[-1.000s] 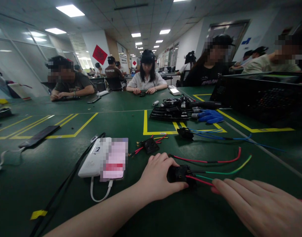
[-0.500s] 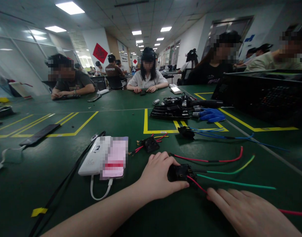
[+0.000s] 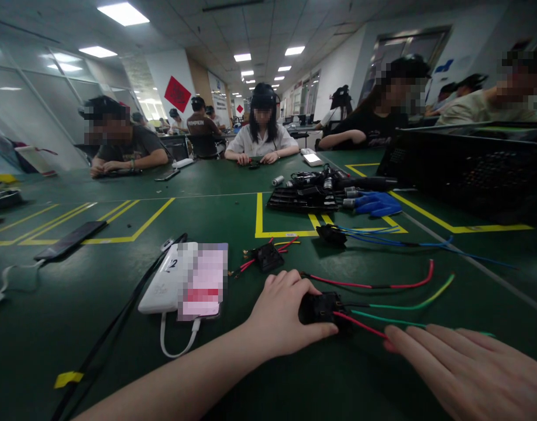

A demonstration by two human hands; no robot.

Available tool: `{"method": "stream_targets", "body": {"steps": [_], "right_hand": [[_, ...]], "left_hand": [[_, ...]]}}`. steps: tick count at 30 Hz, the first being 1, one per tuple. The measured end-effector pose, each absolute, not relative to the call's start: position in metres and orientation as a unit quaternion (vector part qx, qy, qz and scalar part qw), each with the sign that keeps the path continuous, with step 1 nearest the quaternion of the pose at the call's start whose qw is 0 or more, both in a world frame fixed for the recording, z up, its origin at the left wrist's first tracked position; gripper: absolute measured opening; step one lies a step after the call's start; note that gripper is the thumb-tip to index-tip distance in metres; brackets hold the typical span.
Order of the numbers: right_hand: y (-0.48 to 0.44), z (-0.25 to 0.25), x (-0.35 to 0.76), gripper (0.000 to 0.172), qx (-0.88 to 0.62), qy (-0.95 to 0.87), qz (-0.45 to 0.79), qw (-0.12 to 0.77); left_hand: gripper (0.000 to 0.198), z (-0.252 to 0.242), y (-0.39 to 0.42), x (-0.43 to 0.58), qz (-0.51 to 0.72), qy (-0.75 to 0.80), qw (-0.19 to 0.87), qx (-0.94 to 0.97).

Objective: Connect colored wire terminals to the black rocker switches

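Observation:
My left hand point(image 3: 281, 316) is curled around a small black switch block point(image 3: 320, 307) on the green table and pins it down. Red point(image 3: 369, 286), green point(image 3: 400, 306) and teal wires run rightward from the block. My right hand point(image 3: 468, 365) lies flat with its fingers stretched out, pressing on the lower red wire point(image 3: 360, 325) and covering part of the teal one. Two more black switch blocks with wires sit behind: one with red leads point(image 3: 267, 256), one with blue leads point(image 3: 332, 233).
A white power bank point(image 3: 163, 285) with a phone on it and a cable lies to the left. A black tray of parts point(image 3: 301, 200), blue gloves point(image 3: 376, 204) and a large black case point(image 3: 470, 169) stand further back. Several people sit around the table. A dark phone point(image 3: 71, 240) lies left.
My right hand slid back along the red wire, then came forward again and up over the teal wire. My left hand has stayed on the switch block.

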State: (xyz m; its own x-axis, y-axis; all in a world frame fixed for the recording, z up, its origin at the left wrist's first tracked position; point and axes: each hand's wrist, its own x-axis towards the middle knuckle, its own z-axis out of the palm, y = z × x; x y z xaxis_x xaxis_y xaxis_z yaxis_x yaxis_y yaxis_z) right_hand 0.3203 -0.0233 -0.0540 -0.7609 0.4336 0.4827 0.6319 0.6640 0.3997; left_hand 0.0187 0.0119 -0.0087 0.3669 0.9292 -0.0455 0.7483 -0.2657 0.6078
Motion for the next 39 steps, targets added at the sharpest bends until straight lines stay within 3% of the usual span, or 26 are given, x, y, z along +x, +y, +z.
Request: {"method": "stream_targets", "body": {"steps": [19,25,39], "right_hand": [[-0.018,-0.039,0.313,0.056,-0.293,-0.886,-0.308,0.184],[-0.024,-0.054,0.318,0.066,-0.281,-0.898,-0.288,0.178],[-0.019,-0.056,0.326,0.062,-0.284,-0.899,-0.274,0.188]], "left_hand": [[0.046,-0.004,0.012,0.018,0.163,0.54,0.284,0.775],[0.045,-0.005,0.013,0.019,0.161,0.542,0.284,0.774],[0.045,-0.009,0.012,0.016,0.175,0.534,0.269,0.782]]}}
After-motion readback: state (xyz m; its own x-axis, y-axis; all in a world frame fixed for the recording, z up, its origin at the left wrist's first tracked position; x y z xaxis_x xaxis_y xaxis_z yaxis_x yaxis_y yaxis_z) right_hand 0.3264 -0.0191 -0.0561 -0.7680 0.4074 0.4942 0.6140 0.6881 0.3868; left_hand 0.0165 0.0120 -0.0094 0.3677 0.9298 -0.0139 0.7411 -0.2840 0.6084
